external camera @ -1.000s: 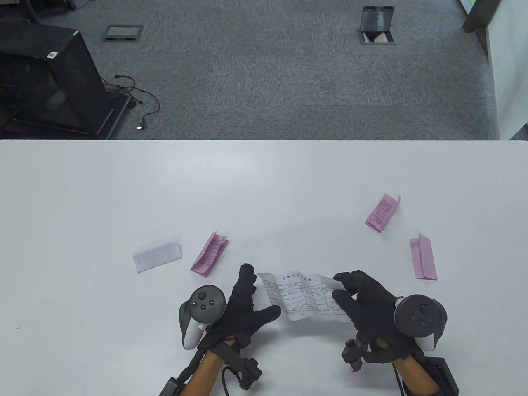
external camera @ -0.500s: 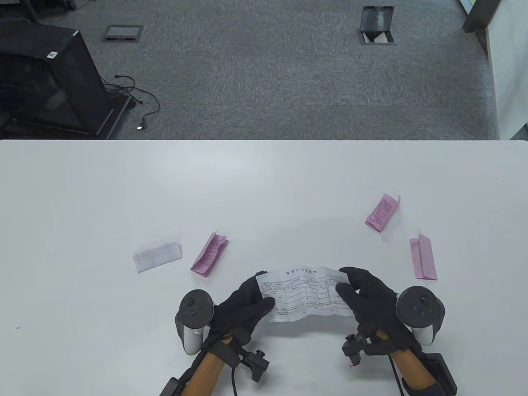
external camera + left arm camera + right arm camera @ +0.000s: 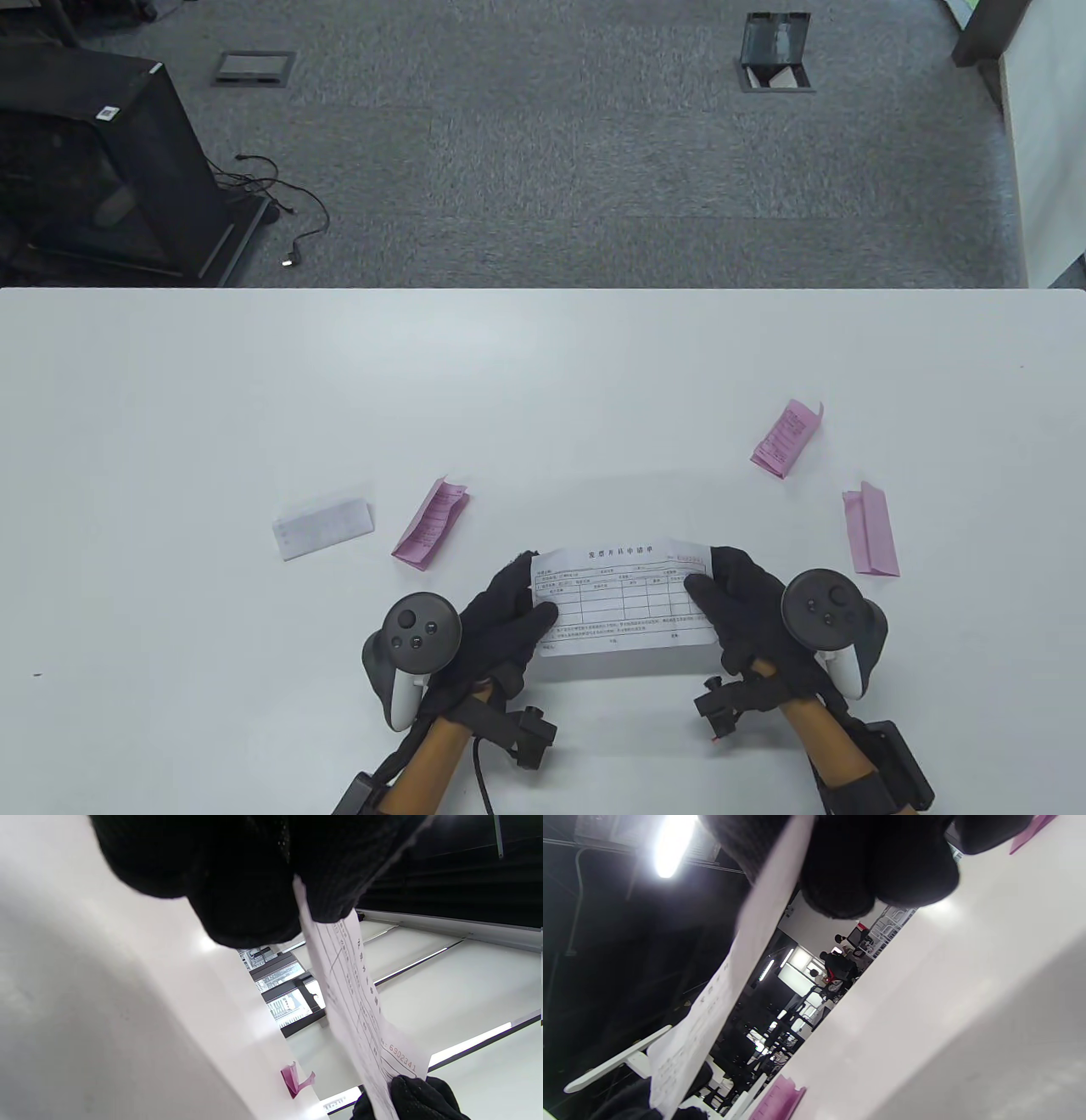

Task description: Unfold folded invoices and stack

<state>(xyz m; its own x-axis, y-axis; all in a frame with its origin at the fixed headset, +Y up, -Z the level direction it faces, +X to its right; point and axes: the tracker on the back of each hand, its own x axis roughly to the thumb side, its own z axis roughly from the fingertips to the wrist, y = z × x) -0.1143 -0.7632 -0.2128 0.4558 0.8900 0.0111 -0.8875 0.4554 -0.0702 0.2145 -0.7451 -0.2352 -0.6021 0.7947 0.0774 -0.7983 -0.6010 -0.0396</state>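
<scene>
An unfolded white invoice (image 3: pixel 624 601) with a printed table is held flat above the table near its front edge. My left hand (image 3: pixel 509 615) pinches its left end and my right hand (image 3: pixel 731 598) pinches its right end. The left wrist view shows the sheet (image 3: pixel 356 1001) edge-on between my left fingers (image 3: pixel 246 899), with my right hand (image 3: pixel 418 1096) at its far end. In the right wrist view the same sheet (image 3: pixel 721 984) hangs from my right fingers (image 3: pixel 840 870). Three folded pink invoices (image 3: pixel 430 520) (image 3: pixel 786 437) (image 3: pixel 870 530) and a folded white one (image 3: pixel 322 527) lie on the table.
The white table (image 3: pixel 543 382) stretches wide behind the papers. Beyond its far edge are grey carpet, a black cabinet (image 3: pixel 110 161) at the left and floor boxes (image 3: pixel 774 51).
My left hand went from open beside the sheet to pinching its left end. Both hands have drawn the invoice out straight and flat, and turned a little inward.
</scene>
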